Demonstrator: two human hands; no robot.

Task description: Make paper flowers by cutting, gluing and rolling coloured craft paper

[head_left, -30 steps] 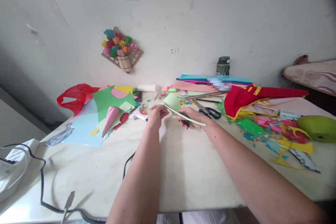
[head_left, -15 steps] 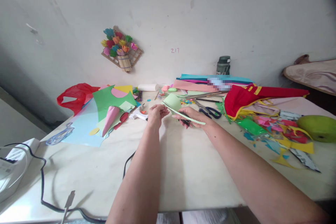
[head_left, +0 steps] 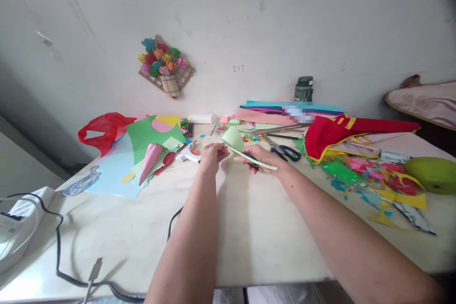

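My left hand [head_left: 213, 154] pinches the edge of a pale green sheet of paper [head_left: 233, 137], which curls up just beyond my fingers. In my right hand [head_left: 260, 156] are scissors with dark handles [head_left: 253, 165], fingers closed round them; the blades are mostly hidden by the paper. A narrow pale green strip slants from the sheet down across my right hand toward the wrist. Left of my hands lies a white glue gun [head_left: 187, 153]. To the right, a second pair of scissors with dark blue handles [head_left: 287, 153] rests on the table.
A pink paper cone [head_left: 151, 161] lies on coloured sheets at left, near a red plastic bag [head_left: 107, 126]. Red cloth [head_left: 331, 140], paper scraps and a green fruit [head_left: 431, 174] are at right. A black cable [head_left: 58, 247] runs along the left side. A bottle [head_left: 303, 89] stands behind.
The pale green sheet curls over more, and its strip has shifted slightly down and left at the wrist end. Both hands stay in nearly the same place.
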